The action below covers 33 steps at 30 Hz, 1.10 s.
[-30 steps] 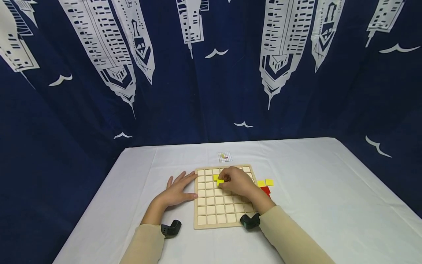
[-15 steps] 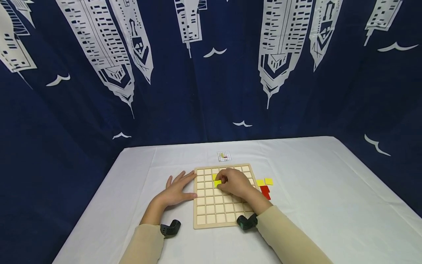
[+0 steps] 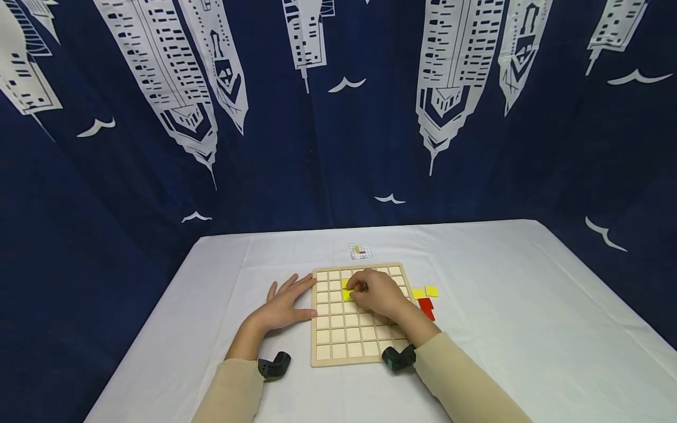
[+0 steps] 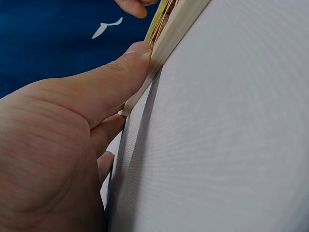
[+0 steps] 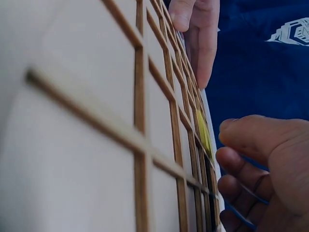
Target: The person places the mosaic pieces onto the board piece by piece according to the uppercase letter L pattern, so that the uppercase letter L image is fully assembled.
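Note:
My left hand [image 3: 282,308] lies beside a square wooden grid board [image 3: 338,336], fingers spread, with the thumb and fingertips at its left edge. In the left wrist view the thumb [image 4: 116,77] touches the board's side. My right hand [image 3: 379,292] is over the upper middle of the board, fingers curled, fingertips right at two yellow square tiles [image 3: 347,295] that sit in neighbouring cells. The right wrist view shows the yellow strip of tile [image 5: 203,130] lying level with the grid, the right thumb [image 5: 241,133] a little apart from it. The right hand hides some cells.
Right of the board lie loose yellow tiles [image 3: 431,291] and red tiles [image 3: 426,308]. Behind it is a small printed grid card [image 3: 361,251] with coloured marks. A white cloth covers the table [image 3: 508,305]; a dark blue printed curtain [image 3: 359,147] hangs behind.
My right hand has moved slightly left and set the yellow tile into the cell in front of the other yellow one. The left hand stays at the board's edge.

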{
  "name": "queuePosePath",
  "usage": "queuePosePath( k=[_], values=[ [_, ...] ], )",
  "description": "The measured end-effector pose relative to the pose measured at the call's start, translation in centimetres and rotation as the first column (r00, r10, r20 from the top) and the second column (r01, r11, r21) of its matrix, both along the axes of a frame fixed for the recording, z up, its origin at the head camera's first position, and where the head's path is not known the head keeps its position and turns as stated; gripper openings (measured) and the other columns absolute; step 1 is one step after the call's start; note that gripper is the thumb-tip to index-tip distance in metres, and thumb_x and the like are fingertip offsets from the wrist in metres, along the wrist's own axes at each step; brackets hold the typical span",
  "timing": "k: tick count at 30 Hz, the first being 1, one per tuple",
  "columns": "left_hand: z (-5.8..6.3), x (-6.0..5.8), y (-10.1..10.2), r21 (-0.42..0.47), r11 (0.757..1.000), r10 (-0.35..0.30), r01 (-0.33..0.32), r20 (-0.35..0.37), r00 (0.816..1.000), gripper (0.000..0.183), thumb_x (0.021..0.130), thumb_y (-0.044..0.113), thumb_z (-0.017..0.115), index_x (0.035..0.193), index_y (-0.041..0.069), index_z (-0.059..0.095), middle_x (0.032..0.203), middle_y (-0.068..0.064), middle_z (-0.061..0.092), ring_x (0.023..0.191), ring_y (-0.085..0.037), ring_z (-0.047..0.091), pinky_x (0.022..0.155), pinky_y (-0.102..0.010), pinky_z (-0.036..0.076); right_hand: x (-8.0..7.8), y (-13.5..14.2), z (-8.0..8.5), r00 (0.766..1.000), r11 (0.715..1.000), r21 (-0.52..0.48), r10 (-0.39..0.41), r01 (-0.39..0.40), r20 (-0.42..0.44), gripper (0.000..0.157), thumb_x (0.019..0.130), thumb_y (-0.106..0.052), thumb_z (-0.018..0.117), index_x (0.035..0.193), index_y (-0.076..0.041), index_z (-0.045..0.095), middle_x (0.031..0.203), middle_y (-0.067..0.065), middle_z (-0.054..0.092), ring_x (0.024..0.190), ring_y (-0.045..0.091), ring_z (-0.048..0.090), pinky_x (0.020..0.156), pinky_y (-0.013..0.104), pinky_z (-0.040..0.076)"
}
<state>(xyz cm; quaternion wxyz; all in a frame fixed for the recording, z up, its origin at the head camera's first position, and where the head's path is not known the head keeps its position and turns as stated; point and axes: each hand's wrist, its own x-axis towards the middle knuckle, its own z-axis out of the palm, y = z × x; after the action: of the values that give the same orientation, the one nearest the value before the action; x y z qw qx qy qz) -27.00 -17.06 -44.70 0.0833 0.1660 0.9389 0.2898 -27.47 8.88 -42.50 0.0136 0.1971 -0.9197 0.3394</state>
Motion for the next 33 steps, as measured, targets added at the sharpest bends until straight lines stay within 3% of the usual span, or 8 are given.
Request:
queuePosePath(
  k=[9, 17, 33],
  values=[
    [-0.1, 0.0, 0.1, 0.005, 1.000, 0.000, 0.000, -0.005, 1.000, 0.079, 0.085, 0.042, 0.076, 0.154, 0.022, 0.041, 0.166, 0.001, 0.028, 0.158, -0.032, 0.009, 0.122, -0.065, -0.010, 0.8, 1.6, 1.1, 0.999, 0.998, -0.066, -0.014, 0.010, -0.047, 0.013, 0.089, -0.012, 0.070, 0.102, -0.012, 0.074, 0.084, -0.005, 0.064, 0.072, 0.010, 0.051, 0.067, 0.023, 0.044],
    [-0.2, 0.1, 0.1, 0.008, 1.000, 0.008, -0.008, 0.004, 1.000, 0.079, 0.085, 0.042, 0.076, 0.153, 0.022, 0.042, 0.166, 0.001, 0.028, 0.158, -0.032, 0.009, 0.122, -0.064, -0.010, 1.3, 4.0, 1.1, 0.994, 0.998, -0.058, -0.036, 0.030, -0.102, 0.018, 0.091, -0.011, 0.069, 0.109, -0.011, 0.073, 0.089, -0.004, 0.066, 0.076, 0.011, 0.051, 0.068, 0.025, 0.045],
    [0.1, 0.1, 0.2, 0.006, 1.000, 0.005, -0.005, 0.000, 1.000, 0.080, 0.085, 0.042, 0.076, 0.154, 0.022, 0.041, 0.166, 0.001, 0.028, 0.158, -0.032, 0.009, 0.122, -0.064, -0.011, 0.8, 9.4, 2.2, 0.980, 0.982, -0.078, -0.181, 0.175, -0.080, 0.023, 0.092, -0.013, 0.071, 0.114, -0.008, 0.071, 0.104, 0.009, 0.069, 0.085, 0.019, 0.058, 0.070, 0.028, 0.047]
  ],
)
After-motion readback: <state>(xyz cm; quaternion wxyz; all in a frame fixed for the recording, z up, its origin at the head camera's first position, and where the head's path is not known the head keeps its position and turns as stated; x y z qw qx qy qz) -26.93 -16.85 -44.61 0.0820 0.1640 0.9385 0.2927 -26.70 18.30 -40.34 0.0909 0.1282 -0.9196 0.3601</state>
